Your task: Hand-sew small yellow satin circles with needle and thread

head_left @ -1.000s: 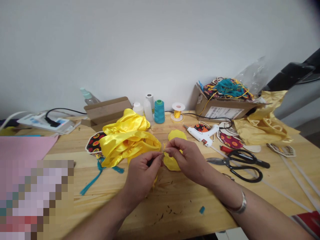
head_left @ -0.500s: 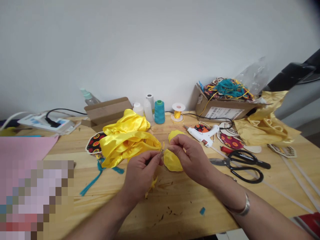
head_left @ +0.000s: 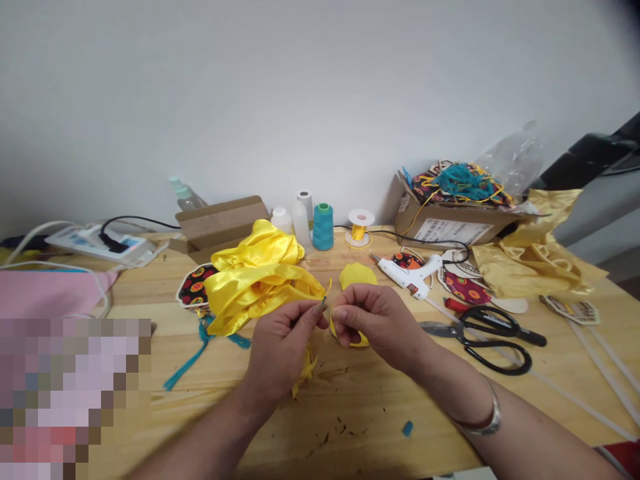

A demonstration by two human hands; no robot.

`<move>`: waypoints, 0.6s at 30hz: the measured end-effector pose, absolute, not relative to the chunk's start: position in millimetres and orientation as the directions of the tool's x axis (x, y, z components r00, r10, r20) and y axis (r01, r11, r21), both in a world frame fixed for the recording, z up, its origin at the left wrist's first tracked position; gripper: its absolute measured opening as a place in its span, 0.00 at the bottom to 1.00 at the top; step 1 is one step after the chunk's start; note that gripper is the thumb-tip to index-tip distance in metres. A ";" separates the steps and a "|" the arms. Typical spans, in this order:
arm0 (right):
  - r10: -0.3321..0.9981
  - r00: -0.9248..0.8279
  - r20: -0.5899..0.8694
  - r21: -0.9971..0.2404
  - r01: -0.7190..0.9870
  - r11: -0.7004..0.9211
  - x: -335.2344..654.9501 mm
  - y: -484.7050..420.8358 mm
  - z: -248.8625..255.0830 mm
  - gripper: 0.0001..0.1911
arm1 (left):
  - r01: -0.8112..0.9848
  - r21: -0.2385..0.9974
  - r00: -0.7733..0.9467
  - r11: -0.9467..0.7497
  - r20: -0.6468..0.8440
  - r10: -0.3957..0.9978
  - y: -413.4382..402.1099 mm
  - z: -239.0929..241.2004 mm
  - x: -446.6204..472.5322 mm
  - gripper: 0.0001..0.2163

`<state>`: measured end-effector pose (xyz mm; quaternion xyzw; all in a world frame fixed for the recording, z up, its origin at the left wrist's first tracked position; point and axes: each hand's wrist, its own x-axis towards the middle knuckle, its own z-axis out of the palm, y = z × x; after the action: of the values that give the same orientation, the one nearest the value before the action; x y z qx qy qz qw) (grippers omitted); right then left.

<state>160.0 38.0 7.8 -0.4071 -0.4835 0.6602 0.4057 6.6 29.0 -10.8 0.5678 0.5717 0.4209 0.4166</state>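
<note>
Glossy yellow satin fabric (head_left: 260, 283) lies bunched in folds, and my left hand (head_left: 286, 340) is closed in a pinch at its right end. A short yellow cord end (head_left: 329, 288) sticks up by those fingertips. My right hand (head_left: 373, 320), wearing a bracelet (head_left: 493, 417) at the wrist, pinches just to the right; whatever it holds is too small to make out. Behind that hand is a flat yellow fabric piece (head_left: 357, 275), partly hidden. Yellow scraps (head_left: 304, 377) hang or lie below my left hand.
Black-handled scissors (head_left: 493, 333) and a white glue gun (head_left: 413, 275) lie to the right. Thread cones (head_left: 323, 228) and a cord spool (head_left: 359, 230) stand behind. A filled cardboard box (head_left: 445, 223) is at back right, a power strip (head_left: 107, 247) at back left.
My right hand has lowered slightly, fingers still pinched, covering more of the flat yellow piece. My left hand keeps its pinch on the satin. The whole view has shifted a little.
</note>
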 end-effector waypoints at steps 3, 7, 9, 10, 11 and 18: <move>0.918 -0.331 -0.219 -0.942 -0.173 -0.287 159.6 39.0 5.0 0.10 | 0.311 0.951 -0.019 -0.007 0.014 1.000 29.4 -10.3 6.2 0.08; 0.904 -0.306 -0.299 -0.919 -0.164 -0.359 158.7 41.9 0.8 0.11 | 0.316 0.949 -0.027 0.000 0.009 1.000 29.8 -10.1 6.1 0.09; 0.900 -0.278 -0.336 -0.908 -0.157 -0.387 158.1 43.2 0.3 0.10 | 0.315 0.949 -0.030 -0.001 0.011 0.999 29.8 -10.7 6.0 0.09; 0.896 -0.265 -0.355 -0.904 -0.145 -0.402 158.0 43.7 0.6 0.10 | 0.315 0.949 -0.029 -0.005 0.015 0.999 29.8 -11.1 5.8 0.09; 0.892 -0.254 -0.373 -0.902 -0.126 -0.413 158.1 44.0 1.1 0.09 | 0.316 0.949 -0.027 -0.010 0.020 0.999 29.7 -11.4 5.7 0.09; 0.880 -0.308 -0.362 -0.932 0.106 -0.346 162.1 43.2 1.8 0.06 | 0.319 0.947 -0.024 -0.030 0.040 0.999 29.0 -10.8 6.2 0.11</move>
<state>162.1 43.2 1.8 -0.5064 -0.4869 0.6456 0.2995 6.2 29.0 -10.8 0.5753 0.5726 0.4290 0.3964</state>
